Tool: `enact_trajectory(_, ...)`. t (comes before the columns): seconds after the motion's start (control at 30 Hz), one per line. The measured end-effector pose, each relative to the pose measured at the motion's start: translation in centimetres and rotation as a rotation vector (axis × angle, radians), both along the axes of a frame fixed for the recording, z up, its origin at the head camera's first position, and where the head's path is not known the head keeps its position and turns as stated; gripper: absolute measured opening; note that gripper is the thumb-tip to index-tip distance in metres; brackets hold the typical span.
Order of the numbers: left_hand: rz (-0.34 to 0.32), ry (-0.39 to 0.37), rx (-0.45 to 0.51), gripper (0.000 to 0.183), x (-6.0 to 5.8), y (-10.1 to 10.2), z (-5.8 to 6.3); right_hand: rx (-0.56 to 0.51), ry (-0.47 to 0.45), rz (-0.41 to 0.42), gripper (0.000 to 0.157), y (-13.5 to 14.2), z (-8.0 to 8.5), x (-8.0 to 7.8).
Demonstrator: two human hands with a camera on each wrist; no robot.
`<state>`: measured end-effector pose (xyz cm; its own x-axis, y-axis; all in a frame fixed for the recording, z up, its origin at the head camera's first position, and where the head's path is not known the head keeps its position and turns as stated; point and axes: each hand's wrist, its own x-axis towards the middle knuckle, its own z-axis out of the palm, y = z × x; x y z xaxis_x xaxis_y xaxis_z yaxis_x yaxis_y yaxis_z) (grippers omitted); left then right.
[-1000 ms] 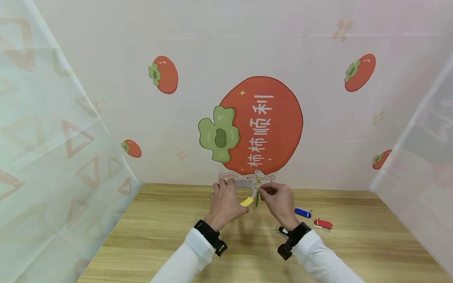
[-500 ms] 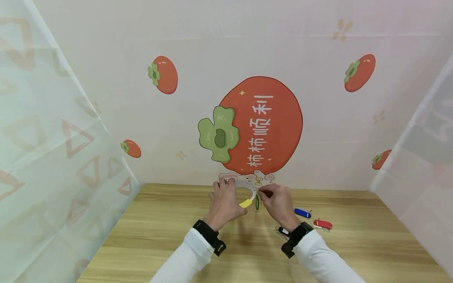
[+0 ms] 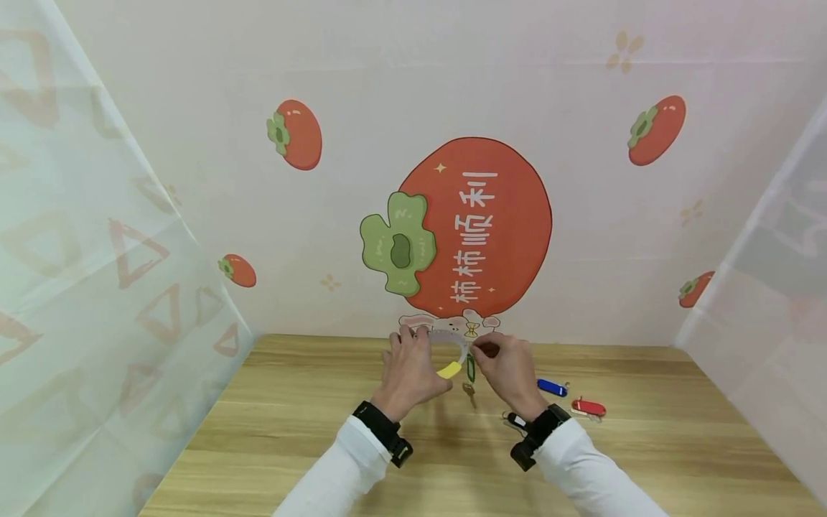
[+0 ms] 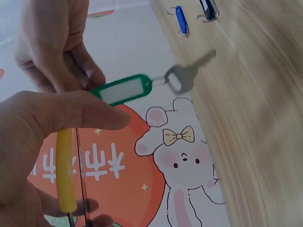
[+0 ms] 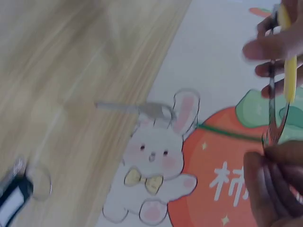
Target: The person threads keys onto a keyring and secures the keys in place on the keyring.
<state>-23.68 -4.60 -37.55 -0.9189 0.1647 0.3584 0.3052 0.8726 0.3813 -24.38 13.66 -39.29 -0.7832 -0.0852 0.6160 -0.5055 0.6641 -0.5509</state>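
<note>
A large metal key ring with a yellow grip sleeve (image 3: 450, 370) is held up over the table by my left hand (image 3: 412, 370), whose thumb and fingers curl round its left side. My right hand (image 3: 510, 370) pinches with thumb and forefinger at the ring's right edge, where a green key tag (image 3: 470, 368) hangs. From the tag a key (image 4: 187, 78) dangles on a small link. In the right wrist view the metal ring (image 5: 272, 99) appears nearly edge-on, and the right fingertips (image 5: 258, 165) hide the joint between ring and tag.
To the right on the wooden table (image 3: 310, 431) lie a blue key tag (image 3: 552, 388) and a red one (image 3: 589, 407). A black tag (image 3: 515, 421) lies partly behind the right wrist. A printed sheet (image 3: 474, 230) with persimmons and a rabbit stands behind.
The green tag and key have swung and turned slightly below the ring; the key now shows broadside. Both hands have stayed almost in place.
</note>
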Motion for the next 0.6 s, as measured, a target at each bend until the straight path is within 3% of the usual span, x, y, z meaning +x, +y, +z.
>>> enact_trajectory(0.1, 0.021, 0.001, 0.005, 0.082, 0.09, 0.19, -0.04, -0.062, -0.016, -0.045, 0.006, -0.44, 0.0, 0.17)
enact_trajectory(0.23, 0.029, 0.007, -0.005, 0.08, 0.16, 0.28, 0.01, -0.06, -0.011, -0.047, 0.005, -0.61, 0.05, 0.27)
enact_trajectory(0.6, -0.043, 0.027, -0.059, 0.085, -0.12, -0.45, 0.38, 0.097, 0.037, 0.086, 0.006, 0.2, 0.33, -0.04)
